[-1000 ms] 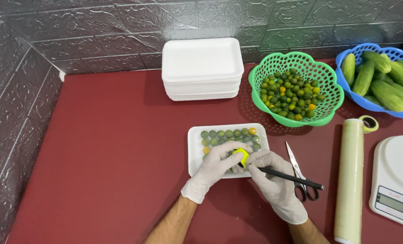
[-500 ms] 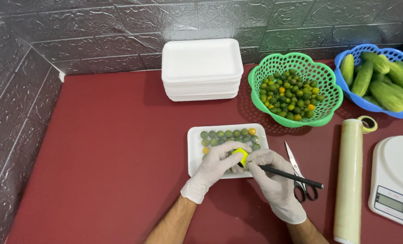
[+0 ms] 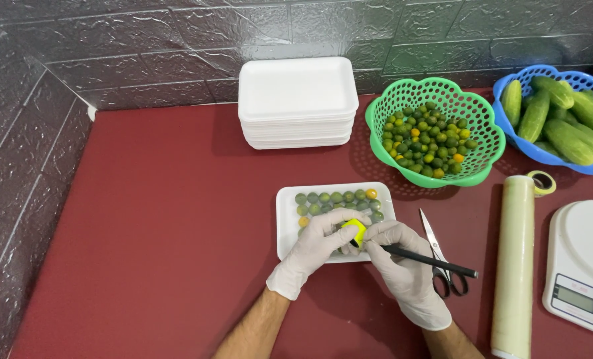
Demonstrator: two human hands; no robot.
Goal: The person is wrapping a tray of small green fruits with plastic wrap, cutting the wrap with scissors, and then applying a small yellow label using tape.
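Note:
A white foam tray (image 3: pixel 285 226) on the red table holds several small green citrus fruits (image 3: pixel 336 198) with a few orange ones. Both hands wear white gloves and meet over the tray's near half. My left hand (image 3: pixel 316 249) pinches a small yellow label (image 3: pixel 356 229) against the fruits. My right hand (image 3: pixel 406 266) holds a black pen (image 3: pixel 436 262), its tip at the yellow label and its shaft pointing right.
A stack of white foam trays (image 3: pixel 297 100) stands at the back. A green basket (image 3: pixel 476 126) of small citrus and a blue basket (image 3: pixel 542 153) of cucumbers sit at right. Scissors (image 3: pixel 443 262), a cling-film roll (image 3: pixel 514 266) and a white scale (image 3: pixel 586 259) lie to the right.

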